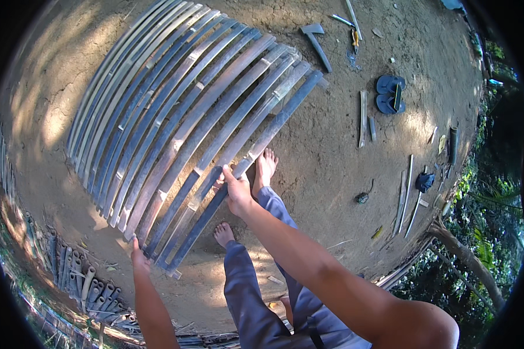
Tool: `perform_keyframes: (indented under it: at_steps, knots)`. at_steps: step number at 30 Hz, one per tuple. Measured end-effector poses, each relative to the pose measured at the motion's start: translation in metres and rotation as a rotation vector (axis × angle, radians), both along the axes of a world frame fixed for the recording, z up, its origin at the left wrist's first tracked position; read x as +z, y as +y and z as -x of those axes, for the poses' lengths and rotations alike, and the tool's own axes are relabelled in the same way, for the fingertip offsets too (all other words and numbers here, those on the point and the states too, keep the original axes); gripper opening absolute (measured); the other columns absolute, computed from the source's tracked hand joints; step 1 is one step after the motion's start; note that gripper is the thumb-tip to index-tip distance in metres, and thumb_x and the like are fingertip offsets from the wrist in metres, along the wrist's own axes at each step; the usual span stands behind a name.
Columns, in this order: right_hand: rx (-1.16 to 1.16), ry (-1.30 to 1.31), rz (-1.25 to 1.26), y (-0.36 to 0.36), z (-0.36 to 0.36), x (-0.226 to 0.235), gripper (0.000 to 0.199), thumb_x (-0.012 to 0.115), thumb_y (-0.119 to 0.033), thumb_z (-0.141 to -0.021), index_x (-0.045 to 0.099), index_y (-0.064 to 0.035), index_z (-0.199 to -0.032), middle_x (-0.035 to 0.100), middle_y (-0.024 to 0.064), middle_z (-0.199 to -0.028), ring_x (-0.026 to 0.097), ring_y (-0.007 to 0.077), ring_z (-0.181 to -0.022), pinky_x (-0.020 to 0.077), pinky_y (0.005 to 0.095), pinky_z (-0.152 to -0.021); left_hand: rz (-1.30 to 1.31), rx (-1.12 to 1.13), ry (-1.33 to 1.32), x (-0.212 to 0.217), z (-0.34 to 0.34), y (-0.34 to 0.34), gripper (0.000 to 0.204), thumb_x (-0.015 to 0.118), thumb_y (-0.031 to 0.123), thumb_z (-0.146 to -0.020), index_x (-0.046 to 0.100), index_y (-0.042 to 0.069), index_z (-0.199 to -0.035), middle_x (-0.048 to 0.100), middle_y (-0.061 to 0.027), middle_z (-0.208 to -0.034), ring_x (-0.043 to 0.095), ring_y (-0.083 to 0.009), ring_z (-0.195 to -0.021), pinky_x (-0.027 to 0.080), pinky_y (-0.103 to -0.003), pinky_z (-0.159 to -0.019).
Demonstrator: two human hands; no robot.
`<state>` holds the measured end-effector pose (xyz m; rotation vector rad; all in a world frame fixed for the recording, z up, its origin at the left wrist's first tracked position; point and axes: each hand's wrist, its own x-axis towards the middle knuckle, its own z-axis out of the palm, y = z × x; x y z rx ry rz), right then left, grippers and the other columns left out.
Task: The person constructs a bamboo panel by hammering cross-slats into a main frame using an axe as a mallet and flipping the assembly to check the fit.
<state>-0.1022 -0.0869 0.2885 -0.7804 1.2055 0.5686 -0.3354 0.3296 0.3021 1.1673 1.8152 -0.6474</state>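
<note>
A panel of several long bamboo slats (pixel 172 145), spaced apart over crosswise pieces mostly hidden beneath, spans the left and middle of the head view. My right hand (pixel 237 192) is closed on the slats nearest my feet, about midway along their length, with the thumb on top. At the panel's near end, my left hand (pixel 140 259) grips a slat tip from below; most of its fingers are hidden. My bare feet stand on the ground beside the panel's near right edge, one foot partly behind my right hand.
A hatchet (pixel 319 52) lies beyond the panel's far right corner. Dark flip-flops (pixel 389 103) and bamboo strips (pixel 363 119) are on the dirt to the right. Cut bamboo tubes (pixel 99 296) are piled at the lower left. A tree trunk (pixel 468 259) and foliage border the right.
</note>
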Motion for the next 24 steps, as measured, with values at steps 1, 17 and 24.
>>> perform_keyframes:
  at_steps: [1, 17, 24]
  knots:
    - [-0.025, -0.045, 0.043, 0.021, 0.004, -0.012, 0.033, 0.069, -0.023, -0.103, 0.053, -0.0074, -0.127, 0.066, 0.0055, -0.096, 0.068, 0.017, -0.083, 0.0582, 0.0342, -0.07, 0.007, 0.034, -0.015, -0.006, 0.006, 0.026, 0.085, 0.063, 0.073, -0.092, 0.05, 0.012, -0.15, 0.06, -0.009, -0.138, 0.066, -0.0217, -0.095, 0.046, -0.038, -0.068]
    - [0.638, -0.091, 0.126, -0.176, 0.031, 0.057, 0.059, 0.072, -0.027, -0.098, 0.053, -0.0073, -0.151, 0.075, 0.0148, -0.118, 0.073, 0.0207, -0.103, 0.0572, 0.0353, -0.086, -0.012, -0.448, -0.184, 0.14, 0.11, -0.167, 0.042, 0.079, 0.005, -0.09, 0.063, -0.006, -0.127, 0.075, -0.0119, -0.108, 0.07, -0.018, -0.096, 0.055, -0.029, -0.08]
    - [0.494, 0.153, 0.687, -0.382, 0.231, 0.152, 0.044, 0.069, -0.027, -0.095, 0.068, -0.0026, -0.132, 0.078, 0.0137, -0.095, 0.074, 0.0207, -0.085, 0.0566, 0.0366, -0.078, 0.175, -0.769, -0.264, 0.166, -0.116, -0.316, 0.029, 0.072, 0.019, -0.1, 0.064, -0.001, -0.079, 0.059, 0.0007, -0.07, 0.052, -0.0094, -0.058, 0.046, -0.031, -0.058]
